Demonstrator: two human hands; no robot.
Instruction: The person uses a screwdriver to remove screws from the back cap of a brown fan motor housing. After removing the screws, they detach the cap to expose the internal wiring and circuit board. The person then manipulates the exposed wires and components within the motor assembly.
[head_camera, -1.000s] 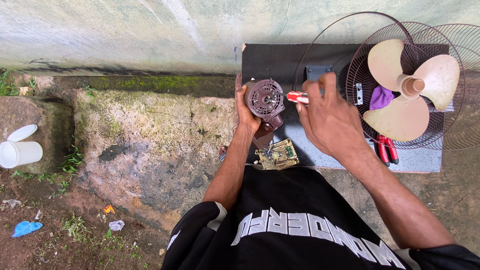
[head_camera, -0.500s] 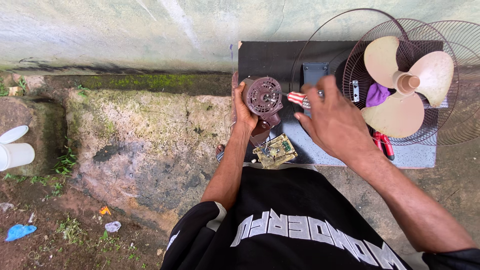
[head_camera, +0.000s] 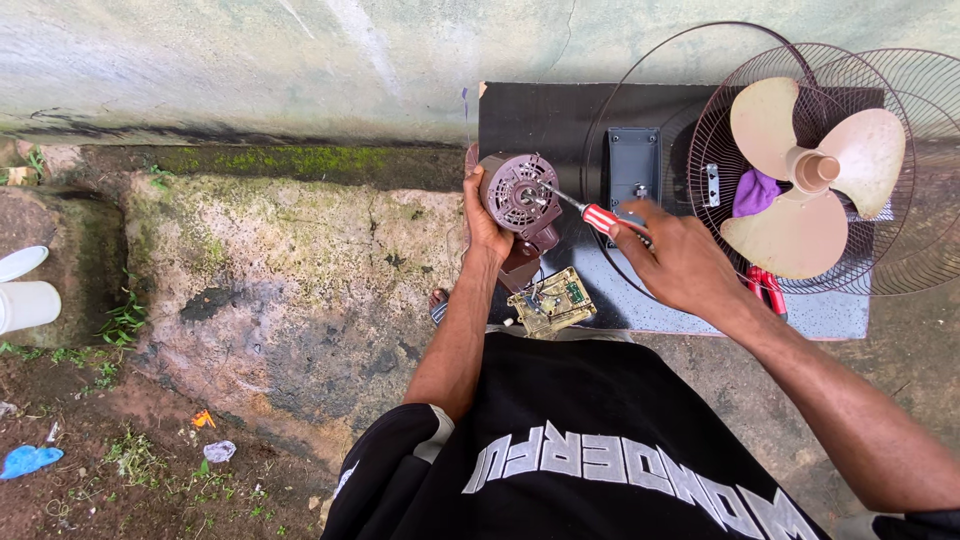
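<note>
Fan motor (head_camera: 520, 192), a round brown-purple unit with a slotted face, is held upright above the left edge of a dark tabletop (head_camera: 540, 115), clasped from behind by the left hand (head_camera: 487, 222), whose fingers are closed around its housing. The right hand (head_camera: 680, 262) has its fingers wrapped around the red-and-white handle of a screwdriver (head_camera: 590, 212), the metal tip resting against the centre of the motor's face. Just below the motor, at the tabletop's near edge, lies a small circuit board (head_camera: 552, 300) with wires trailing from it. A grey plastic housing (head_camera: 634, 165) sits behind the screwdriver, inside the ring of a wire guard. To the right, a wire fan cage (head_camera: 880, 260) acts as a basket: in it lie a cream three-blade propeller (head_camera: 815, 175) and a purple cloth (head_camera: 755, 192) tucked beneath the blades. Red-handled pliers (head_camera: 768, 288) lie partly under the cage's rim. Far left, on a mossy stone ledge (head_camera: 290, 270), stands a white cup (head_camera: 28, 305); its contents cannot be seen.
</note>
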